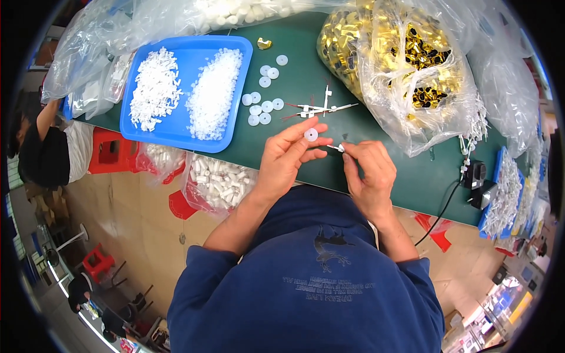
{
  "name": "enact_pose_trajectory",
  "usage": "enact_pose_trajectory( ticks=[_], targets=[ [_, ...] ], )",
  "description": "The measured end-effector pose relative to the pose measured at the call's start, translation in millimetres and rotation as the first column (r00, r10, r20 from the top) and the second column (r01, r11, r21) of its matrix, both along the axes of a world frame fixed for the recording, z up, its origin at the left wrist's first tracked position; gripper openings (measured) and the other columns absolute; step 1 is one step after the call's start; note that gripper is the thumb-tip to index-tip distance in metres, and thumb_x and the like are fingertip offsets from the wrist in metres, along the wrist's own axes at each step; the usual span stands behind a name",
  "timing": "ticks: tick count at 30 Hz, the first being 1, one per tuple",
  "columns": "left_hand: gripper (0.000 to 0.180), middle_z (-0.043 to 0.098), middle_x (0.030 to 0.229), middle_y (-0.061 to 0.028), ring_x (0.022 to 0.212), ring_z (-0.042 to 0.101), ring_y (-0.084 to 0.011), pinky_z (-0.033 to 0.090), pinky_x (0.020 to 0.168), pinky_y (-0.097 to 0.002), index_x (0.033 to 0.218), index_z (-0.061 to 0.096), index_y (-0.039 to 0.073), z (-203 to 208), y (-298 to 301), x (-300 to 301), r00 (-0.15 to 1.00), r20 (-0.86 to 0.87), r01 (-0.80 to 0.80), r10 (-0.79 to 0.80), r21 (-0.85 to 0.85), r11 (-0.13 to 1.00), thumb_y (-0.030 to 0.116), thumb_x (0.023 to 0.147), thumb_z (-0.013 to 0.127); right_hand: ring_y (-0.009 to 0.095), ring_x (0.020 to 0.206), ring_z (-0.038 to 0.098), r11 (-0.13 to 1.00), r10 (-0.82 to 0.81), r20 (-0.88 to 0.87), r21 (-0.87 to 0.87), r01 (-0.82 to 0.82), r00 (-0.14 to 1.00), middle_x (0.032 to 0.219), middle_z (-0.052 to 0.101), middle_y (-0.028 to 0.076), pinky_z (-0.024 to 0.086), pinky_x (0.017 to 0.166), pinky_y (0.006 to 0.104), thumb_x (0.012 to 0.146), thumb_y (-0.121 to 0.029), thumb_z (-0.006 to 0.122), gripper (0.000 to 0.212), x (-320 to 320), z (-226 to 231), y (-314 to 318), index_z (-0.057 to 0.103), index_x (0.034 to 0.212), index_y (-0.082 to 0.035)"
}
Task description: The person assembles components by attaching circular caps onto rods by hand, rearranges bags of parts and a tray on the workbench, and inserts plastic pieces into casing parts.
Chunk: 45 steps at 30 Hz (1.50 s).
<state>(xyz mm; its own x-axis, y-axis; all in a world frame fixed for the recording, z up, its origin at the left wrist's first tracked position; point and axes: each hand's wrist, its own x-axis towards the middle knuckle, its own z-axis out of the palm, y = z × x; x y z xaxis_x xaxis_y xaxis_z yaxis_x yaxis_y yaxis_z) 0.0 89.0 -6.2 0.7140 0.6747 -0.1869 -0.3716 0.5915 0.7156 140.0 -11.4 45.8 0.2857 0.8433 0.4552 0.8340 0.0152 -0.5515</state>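
My left hand (282,157) holds a translucent white disc (311,135) by its edge between thumb and finger, the other fingers loosely spread. My right hand (373,170) pinches a small white connector (341,148) on a thin lead, its free end pointing at my left fingers; whether it touches them I can't tell. Both sit over the near edge of the green tabletop (412,179). I judge it best to grip the disc lightly at its rim, hole uncovered, and pinch the connector close without bending the lead.

Just beyond lie crossed wired pieces (325,109), with loose discs (265,82) to their left. Farther left is a blue tray (184,70) with two white heaps; to the right, a clear bag of gold parts (344,50). Below the edge stands a red stool (109,152) on the tan floor (147,226), and another person (44,153) is at far left.
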Motion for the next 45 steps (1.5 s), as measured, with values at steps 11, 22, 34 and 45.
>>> enact_pose_trajectory(
  ticks=[11,22,34,45],
  targets=[
    [0.024,0.065,0.097,-0.0114,0.076,0.063,-0.0129,0.049,0.061,-0.0207,0.112,0.062,-0.005,-4,8,-8,0.971,-0.221,-0.012,0.093,0.340,0.940,0.011,0.094,0.058,0.026,0.070,0.059,0.995,-0.023,-0.188,-0.098,0.005,0.982,0.076,0.061,0.011,0.047,0.062,0.0344,0.073,0.007,0.067,0.017,0,7,-4,0.065,0.088,0.000],
    [0.029,0.067,0.101,-0.0181,0.080,0.068,-0.0179,0.055,0.065,-0.0229,0.119,0.057,-0.006,0,3,-2,0.999,-0.040,-0.034,0.027,-0.172,0.985,0.012,0.098,0.049,0.027,0.068,0.058,0.993,0.024,-0.209,-0.104,-0.047,0.978,0.075,0.062,0.011,0.046,0.060,0.0356,0.074,0.005,0.067,0.015,-4,3,1,0.065,0.087,0.000],
    [0.030,0.061,0.116,-0.0215,0.103,0.065,-0.0291,0.057,0.083,-0.0332,0.125,0.053,-0.007,-1,-2,-5,0.995,-0.092,-0.020,0.031,0.119,0.993,0.002,0.097,0.045,0.028,0.067,0.058,0.985,-0.031,-0.224,-0.173,-0.008,0.974,0.074,0.061,0.012,0.045,0.059,0.0363,0.075,0.004,0.066,0.010,-1,0,-1,0.064,0.085,0.001],
    [0.028,0.063,0.114,-0.0186,0.103,0.065,-0.0275,0.057,0.081,-0.0327,0.121,0.056,-0.006,-3,0,-8,0.996,-0.088,0.020,-0.008,0.136,0.990,0.002,0.095,0.049,0.025,0.064,0.059,0.970,-0.075,-0.295,-0.244,0.001,0.953,0.072,0.061,0.012,0.047,0.055,0.0327,0.077,0.001,0.065,0.006,1,2,-2,0.063,0.082,0.002]
  ],
)
